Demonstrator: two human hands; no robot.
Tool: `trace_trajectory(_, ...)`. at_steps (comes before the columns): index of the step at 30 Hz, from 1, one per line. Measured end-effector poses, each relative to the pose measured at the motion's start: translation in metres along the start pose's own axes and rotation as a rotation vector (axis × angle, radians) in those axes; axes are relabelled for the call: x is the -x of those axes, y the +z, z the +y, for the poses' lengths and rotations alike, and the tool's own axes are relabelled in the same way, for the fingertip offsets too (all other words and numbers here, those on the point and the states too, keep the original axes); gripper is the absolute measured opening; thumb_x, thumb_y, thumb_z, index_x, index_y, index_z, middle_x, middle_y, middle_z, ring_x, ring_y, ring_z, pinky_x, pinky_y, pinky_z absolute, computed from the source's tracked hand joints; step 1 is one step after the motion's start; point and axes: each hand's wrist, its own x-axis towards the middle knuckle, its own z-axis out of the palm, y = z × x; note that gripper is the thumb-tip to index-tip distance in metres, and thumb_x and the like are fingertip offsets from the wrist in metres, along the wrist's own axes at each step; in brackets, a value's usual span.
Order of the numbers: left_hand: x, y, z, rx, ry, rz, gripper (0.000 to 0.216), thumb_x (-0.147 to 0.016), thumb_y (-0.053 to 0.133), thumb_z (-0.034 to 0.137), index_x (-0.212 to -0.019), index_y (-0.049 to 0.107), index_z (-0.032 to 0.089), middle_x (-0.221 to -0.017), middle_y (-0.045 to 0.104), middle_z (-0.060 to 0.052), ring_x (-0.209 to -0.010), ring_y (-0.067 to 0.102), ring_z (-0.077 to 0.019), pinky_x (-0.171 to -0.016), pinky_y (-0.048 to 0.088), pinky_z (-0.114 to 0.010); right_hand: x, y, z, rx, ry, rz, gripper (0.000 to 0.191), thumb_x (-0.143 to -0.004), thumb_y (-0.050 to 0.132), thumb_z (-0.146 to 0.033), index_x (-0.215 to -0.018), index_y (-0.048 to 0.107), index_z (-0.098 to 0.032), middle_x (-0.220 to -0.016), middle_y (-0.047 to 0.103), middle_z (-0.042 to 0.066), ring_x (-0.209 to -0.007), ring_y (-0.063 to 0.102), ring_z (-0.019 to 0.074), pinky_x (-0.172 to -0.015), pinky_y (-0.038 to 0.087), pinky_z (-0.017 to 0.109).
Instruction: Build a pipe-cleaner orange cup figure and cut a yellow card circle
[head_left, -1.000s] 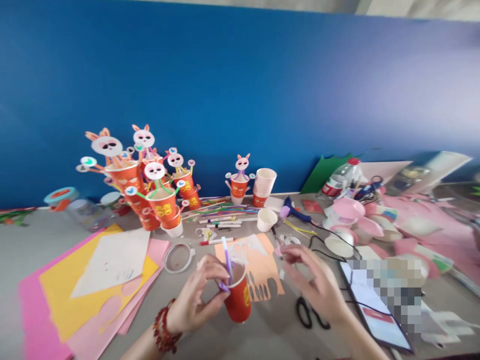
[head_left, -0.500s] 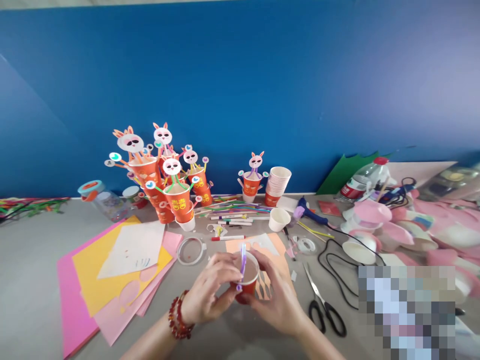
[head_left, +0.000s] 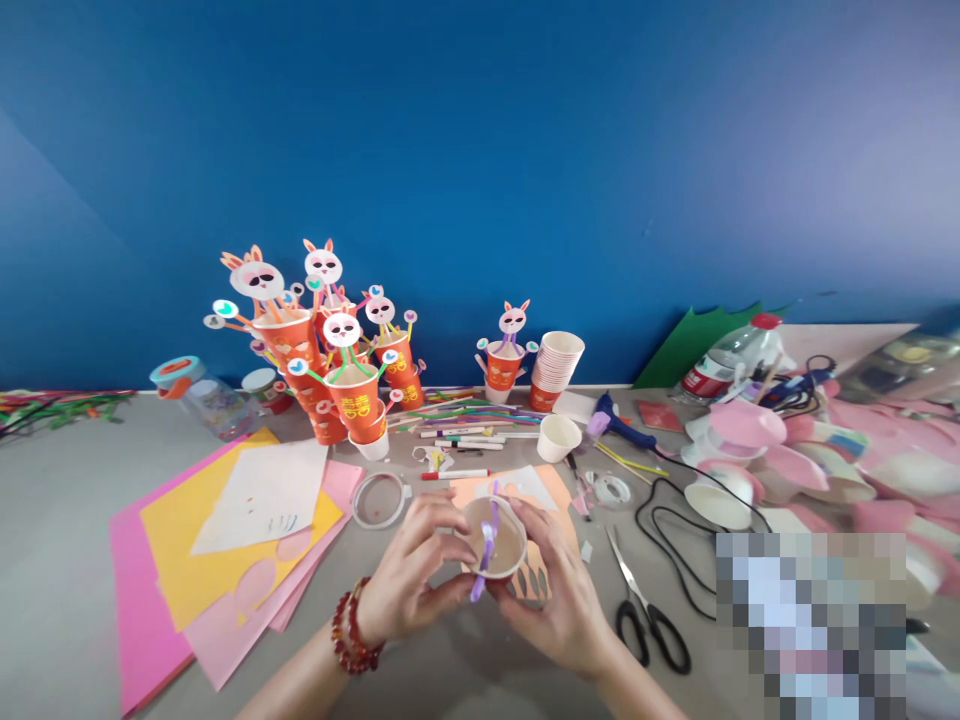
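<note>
A red paper cup (head_left: 511, 552) with a white rim is held between my hands, its mouth tipped toward me. My left hand (head_left: 416, 570), a red bead bracelet (head_left: 352, 630) at its wrist, grips the cup's left side, fingertips beside a purple pipe cleaner (head_left: 485, 548). This bent purple strip crosses the left part of the rim, one end sticking out at the front. My right hand (head_left: 555, 590) is wrapped round the cup's right side, thumb low at the front. Beneath lies a peach paper sheet (head_left: 551, 490) with cut-out shapes.
Black-handled scissors (head_left: 649, 610) lie right of my hands, near a blue glue gun (head_left: 626, 428) with a black cord. A tape roll (head_left: 379, 500) and coloured sheets (head_left: 165, 540) lie left. Behind stand rabbit-faced cups (head_left: 352, 400), a cup stack (head_left: 556, 370) and a white cup (head_left: 559, 438).
The cup has tilted toward me, showing more of its inside. The purple pipe cleaner, upright at the rim before, now leans across it. Both hands still hold the cup.
</note>
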Motion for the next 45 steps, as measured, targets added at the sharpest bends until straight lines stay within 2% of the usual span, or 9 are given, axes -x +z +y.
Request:
trace_trajectory(5,-0.003,-0.002,0.002,-0.04,-0.01,-0.023,0.011,-0.091,0.062,0.027,-0.098,0.063,0.019,-0.107,0.06,-0.01,-0.106,0.056,-0.0254,-0.105,0.041,-0.049,-0.001,-0.002,0.0,-0.003,-0.026,0.0,0.074,-0.082,0.062,-0.02,-0.148,0.029,-0.022,-0.137,0.057,0.015,-0.129,0.053,0.0347,-0.103,0.048,0.05)
trace_trajectory(13,-0.009,-0.007,0.006,-0.08,-0.019,-0.142,0.016,-0.096,0.053,0.029,-0.105,0.061,0.019,-0.121,0.059,-0.013,-0.116,0.049,-0.0278,-0.106,0.037,-0.051,-0.001,-0.001,0.002,0.014,-0.048,0.011,0.075,-0.083,0.063,-0.02,-0.149,0.029,-0.022,-0.137,0.056,0.016,-0.129,0.053,0.0345,-0.103,0.048,0.052)
trace_trajectory(21,-0.011,-0.003,0.006,0.095,-0.054,-0.049,0.017,-0.096,0.053,0.032,-0.102,0.063,0.019,-0.109,0.065,-0.012,-0.107,0.056,-0.0258,-0.1,0.042,-0.048,-0.004,0.001,0.0,0.02,-0.034,0.027,0.075,-0.082,0.064,-0.021,-0.149,0.029,-0.024,-0.133,0.059,0.014,-0.125,0.056,0.0341,-0.1,0.051,0.049)
trace_trajectory(29,-0.004,0.0,0.003,0.104,-0.097,-0.021,0.013,-0.094,0.057,0.025,-0.101,0.065,0.02,-0.105,0.065,-0.011,-0.107,0.055,-0.027,-0.102,0.042,-0.051,-0.004,0.002,-0.004,0.001,-0.005,0.006,0.082,-0.077,0.066,-0.021,-0.149,0.028,-0.023,-0.138,0.057,0.014,-0.128,0.053,0.0346,-0.103,0.05,0.049)
trace_trajectory(39,-0.005,0.005,0.003,0.232,-0.198,0.027,0.011,-0.095,0.056,0.026,-0.094,0.065,0.02,-0.103,0.065,-0.01,-0.104,0.059,-0.0258,-0.09,0.049,-0.04,-0.006,0.002,-0.007,-0.016,0.045,-0.001,0.082,-0.078,0.07,-0.027,-0.148,0.028,-0.023,-0.138,0.056,0.015,-0.128,0.055,0.0331,-0.104,0.05,0.047)
trace_trajectory(45,-0.005,0.005,0.004,0.251,-0.183,0.061,0.006,-0.093,0.06,0.024,-0.092,0.065,0.02,-0.099,0.066,-0.008,-0.1,0.059,-0.023,-0.085,0.049,-0.035,-0.004,0.004,-0.007,-0.035,0.06,0.011,0.078,-0.08,0.068,-0.03,-0.148,0.03,-0.022,-0.137,0.056,0.016,-0.127,0.055,0.0329,-0.103,0.051,0.047)
